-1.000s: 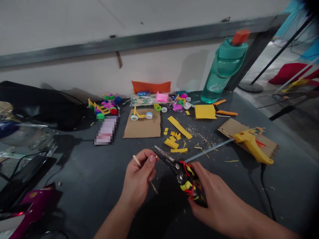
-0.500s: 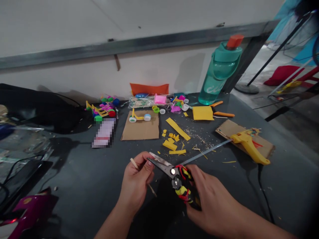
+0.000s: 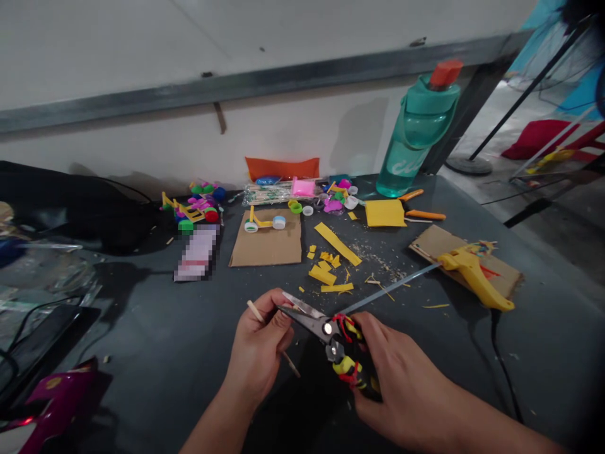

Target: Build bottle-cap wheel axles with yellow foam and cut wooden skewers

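Observation:
My left hand [image 3: 262, 343] is closed on a thin wooden stick [image 3: 255, 311], which pokes out above the fist and again below it. My right hand [image 3: 401, 372] grips heavy-duty scissors [image 3: 326, 328] with black, yellow and red handles. Their blades are parted a little and point left, with the tips at my left thumb and forefinger. Whether the blades touch the stick is hidden by the fingers. Beyond the hands lie yellow foam or paper scraps [image 3: 322, 274] and a longer yellow strip [image 3: 338, 244].
A yellow glue gun [image 3: 467, 274] with a long clear glue stick rests on cardboard [image 3: 432, 243] at right. Another cardboard piece [image 3: 265, 249] bears a small bottle-cap scooter [image 3: 265, 221]. A teal bottle [image 3: 416, 139] stands at the back. A magenta tool [image 3: 57, 397] sits front left.
Both hands stay nearly in place. The stick's lower end has shifted slightly in my left hand, and the scissor tips have moved a touch to the left.

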`<act>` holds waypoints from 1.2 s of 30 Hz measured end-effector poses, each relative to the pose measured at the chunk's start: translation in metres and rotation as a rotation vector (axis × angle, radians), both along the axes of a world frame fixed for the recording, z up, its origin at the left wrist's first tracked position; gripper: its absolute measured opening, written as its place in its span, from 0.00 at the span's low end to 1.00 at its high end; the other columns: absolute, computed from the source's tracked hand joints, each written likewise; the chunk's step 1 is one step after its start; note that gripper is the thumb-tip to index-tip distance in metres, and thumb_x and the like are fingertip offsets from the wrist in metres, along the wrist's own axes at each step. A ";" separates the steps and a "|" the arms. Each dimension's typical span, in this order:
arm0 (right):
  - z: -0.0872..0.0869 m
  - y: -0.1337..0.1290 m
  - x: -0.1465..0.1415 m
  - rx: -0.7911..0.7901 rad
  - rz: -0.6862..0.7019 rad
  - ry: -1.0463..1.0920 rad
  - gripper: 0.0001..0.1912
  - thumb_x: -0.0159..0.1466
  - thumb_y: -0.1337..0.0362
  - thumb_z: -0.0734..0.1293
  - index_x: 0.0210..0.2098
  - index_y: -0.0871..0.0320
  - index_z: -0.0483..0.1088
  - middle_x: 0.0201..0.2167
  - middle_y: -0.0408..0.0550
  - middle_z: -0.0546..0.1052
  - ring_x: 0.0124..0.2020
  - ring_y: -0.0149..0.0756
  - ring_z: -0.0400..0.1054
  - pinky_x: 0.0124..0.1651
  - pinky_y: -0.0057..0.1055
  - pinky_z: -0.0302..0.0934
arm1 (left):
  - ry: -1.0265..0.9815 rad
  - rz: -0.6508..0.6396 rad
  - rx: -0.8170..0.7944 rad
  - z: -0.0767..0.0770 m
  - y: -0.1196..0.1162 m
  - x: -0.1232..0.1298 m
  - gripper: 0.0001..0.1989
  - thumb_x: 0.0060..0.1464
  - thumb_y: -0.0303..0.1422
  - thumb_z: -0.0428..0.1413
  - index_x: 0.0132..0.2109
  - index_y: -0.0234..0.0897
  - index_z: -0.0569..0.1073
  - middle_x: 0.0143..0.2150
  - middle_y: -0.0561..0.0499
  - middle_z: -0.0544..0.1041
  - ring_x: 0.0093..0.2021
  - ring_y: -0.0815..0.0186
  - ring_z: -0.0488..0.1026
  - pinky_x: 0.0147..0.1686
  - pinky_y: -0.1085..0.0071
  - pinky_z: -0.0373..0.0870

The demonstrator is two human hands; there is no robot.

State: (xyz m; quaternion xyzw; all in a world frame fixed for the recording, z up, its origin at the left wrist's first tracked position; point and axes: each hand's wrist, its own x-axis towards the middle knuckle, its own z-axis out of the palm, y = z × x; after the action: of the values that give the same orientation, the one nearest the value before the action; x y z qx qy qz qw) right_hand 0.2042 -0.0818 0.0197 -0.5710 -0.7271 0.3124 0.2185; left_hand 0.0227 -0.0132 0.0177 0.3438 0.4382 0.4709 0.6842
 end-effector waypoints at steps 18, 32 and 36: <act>-0.011 -0.007 0.001 -0.014 0.039 -0.079 0.19 0.49 0.68 0.61 0.41 0.60 0.59 0.34 0.54 0.69 0.35 0.44 0.66 0.34 0.38 0.60 | 0.058 0.003 -0.013 -0.004 0.000 -0.002 0.10 0.42 0.34 0.63 0.29 0.34 0.71 0.20 0.58 0.61 0.17 0.79 0.48 0.16 0.80 0.43; -0.010 -0.003 -0.001 -0.086 -0.021 -0.065 0.17 0.47 0.70 0.61 0.37 0.58 0.57 0.33 0.51 0.69 0.33 0.42 0.66 0.34 0.36 0.59 | 0.089 -0.001 -0.003 -0.005 0.001 0.005 0.13 0.42 0.37 0.62 0.29 0.33 0.69 0.21 0.58 0.62 0.17 0.79 0.50 0.15 0.81 0.45; -0.009 0.001 0.001 -0.045 -0.035 -0.027 0.18 0.46 0.72 0.60 0.38 0.58 0.58 0.35 0.51 0.70 0.36 0.42 0.66 0.37 0.36 0.59 | 0.132 -0.079 0.030 -0.006 -0.001 0.005 0.13 0.48 0.40 0.59 0.29 0.35 0.68 0.20 0.59 0.58 0.17 0.79 0.50 0.14 0.81 0.46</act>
State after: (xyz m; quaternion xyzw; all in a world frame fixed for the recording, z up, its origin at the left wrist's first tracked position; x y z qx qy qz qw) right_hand 0.2050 -0.0804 0.0106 -0.5925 -0.7128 0.3170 0.2011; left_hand 0.0282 -0.0140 0.0117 0.4014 0.4615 0.4260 0.6666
